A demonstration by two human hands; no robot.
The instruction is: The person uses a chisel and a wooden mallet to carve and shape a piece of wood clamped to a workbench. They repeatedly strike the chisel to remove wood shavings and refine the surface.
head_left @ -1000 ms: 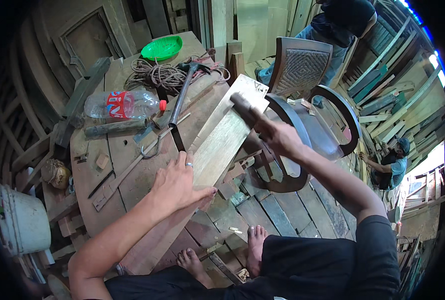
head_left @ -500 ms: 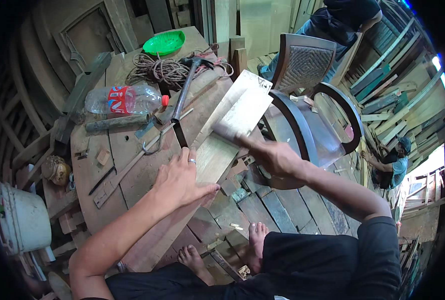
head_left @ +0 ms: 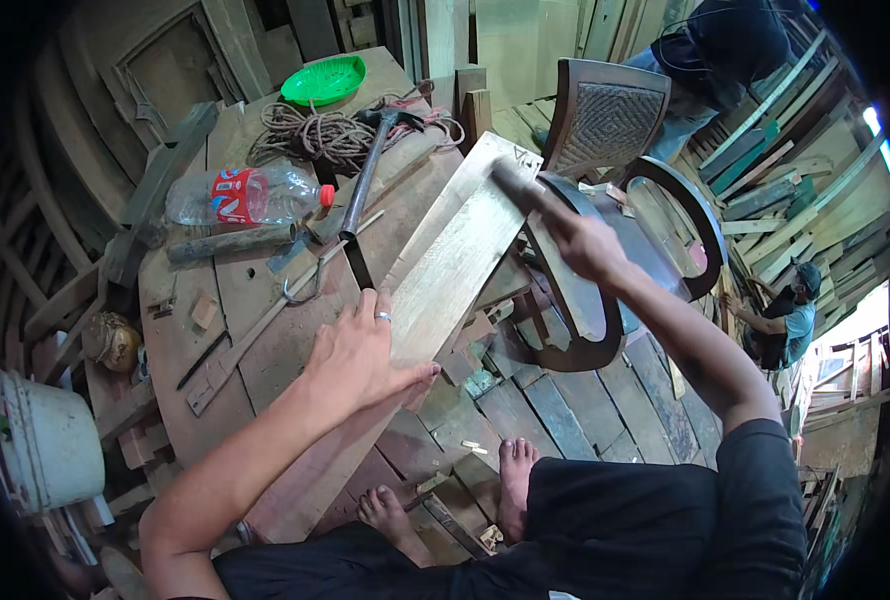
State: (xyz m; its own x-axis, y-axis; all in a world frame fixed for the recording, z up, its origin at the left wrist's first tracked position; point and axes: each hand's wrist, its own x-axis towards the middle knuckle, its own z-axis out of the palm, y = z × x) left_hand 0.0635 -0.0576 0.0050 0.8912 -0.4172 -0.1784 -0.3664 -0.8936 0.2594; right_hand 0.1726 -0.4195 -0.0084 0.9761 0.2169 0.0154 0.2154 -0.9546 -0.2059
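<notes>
On the grained plank (head_left: pixel 447 275), right fingers (head_left: pixel 559 214) hold a dark, oblong block (head_left: pixel 514 183).

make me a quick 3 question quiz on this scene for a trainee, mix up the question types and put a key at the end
1. Multiple choice: what colour is the cap on the bottle?
a) green
b) red
c) white

2. True or false: the right grip holds a dark tool at the plank.

3. Fill in the blank: the left grip, which wears a ring, rests on the ____.

Key: 1. b; 2. true; 3. plank
</notes>
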